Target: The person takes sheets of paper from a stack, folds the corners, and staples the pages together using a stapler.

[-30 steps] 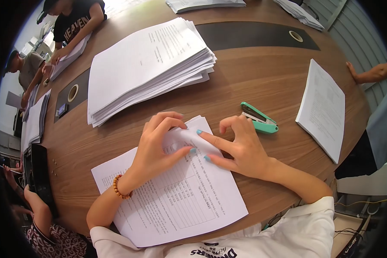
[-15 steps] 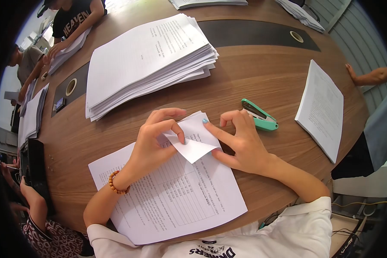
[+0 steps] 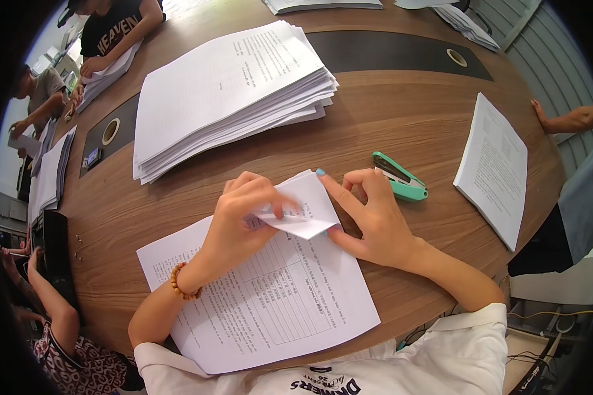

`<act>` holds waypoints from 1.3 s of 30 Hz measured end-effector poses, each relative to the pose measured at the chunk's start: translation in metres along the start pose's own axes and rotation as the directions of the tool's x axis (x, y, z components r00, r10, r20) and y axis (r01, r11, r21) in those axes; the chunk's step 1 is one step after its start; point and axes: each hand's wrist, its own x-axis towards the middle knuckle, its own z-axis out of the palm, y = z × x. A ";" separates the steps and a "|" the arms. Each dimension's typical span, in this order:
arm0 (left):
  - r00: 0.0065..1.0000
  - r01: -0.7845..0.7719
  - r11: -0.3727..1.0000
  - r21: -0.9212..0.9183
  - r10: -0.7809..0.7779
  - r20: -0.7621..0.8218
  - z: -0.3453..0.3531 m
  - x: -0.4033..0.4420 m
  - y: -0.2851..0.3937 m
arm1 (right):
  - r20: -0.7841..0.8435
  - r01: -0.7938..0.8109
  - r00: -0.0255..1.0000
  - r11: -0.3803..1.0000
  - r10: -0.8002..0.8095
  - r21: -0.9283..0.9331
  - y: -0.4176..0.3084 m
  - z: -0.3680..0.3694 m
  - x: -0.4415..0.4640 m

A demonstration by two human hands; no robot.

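Printed sheets (image 3: 263, 309) lie in front of me on the table, with their far corner folded back. My left hand (image 3: 244, 210) is closed on the turned-up corner of the paper, pinching it; its fingertips are slightly blurred. At the right edge of the sheets is my right hand (image 3: 375, 217), with index finger stretched along the far corner and thumb by the fold. Its thumb and index finger are spread, the other fingers curled. Just beyond the right hand lies a green stapler (image 3: 402, 178) on its side.
A thick stack of printed paper (image 3: 224, 92) stands farther back on the wooden table (image 3: 402, 99). Another printed stack (image 3: 497, 164) lies to the right, near a standing person's hand (image 3: 566, 118). A black box (image 3: 54, 263) is at the left, where other people handle papers.
The left fingers have moved a little up and right, bending the paper corner further back. My right index fingertip has shifted slightly away from me. The stapler remains in place.
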 end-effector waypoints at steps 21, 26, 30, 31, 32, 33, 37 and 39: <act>1.000 -0.023 0.999 0.029 0.022 0.014 0.000 0.001 -0.003 | 0.030 0.076 0.997 0.997 -0.076 0.006 0.002 0.006 -0.002; 0.996 -0.085 0.996 0.014 0.085 -0.020 0.001 0.001 -0.012 | -0.003 0.141 0.990 0.990 -0.142 -0.030 0.005 0.010 -0.005; 0.971 -0.219 0.969 0.117 0.228 -0.072 0.003 0.000 -0.019 | -0.081 0.127 0.989 0.992 -0.126 0.007 0.005 0.015 -0.005; 0.971 -0.217 0.972 0.092 0.224 -0.079 0.004 -0.001 -0.019 | -0.096 0.157 0.983 0.988 -0.156 0.006 0.005 0.016 -0.006; 0.970 -0.221 0.973 0.068 0.227 -0.089 0.004 0.000 -0.018 | -0.113 0.192 0.975 0.981 -0.191 -0.002 0.006 0.015 -0.005; 0.961 -0.258 0.964 0.064 0.263 -0.087 0.003 0.001 -0.021 | -0.106 0.226 0.969 0.974 -0.223 0.015 0.006 0.014 -0.004; 0.944 -0.279 0.947 0.157 0.301 -0.135 0.005 0.004 -0.015 | -0.236 0.176 0.959 0.981 -0.153 0.080 0.002 0.013 -0.001; 0.972 -0.191 0.980 0.047 0.196 -0.129 0.005 0.002 -0.005 | -0.222 0.114 0.972 0.981 -0.078 0.155 0.001 0.007 -0.003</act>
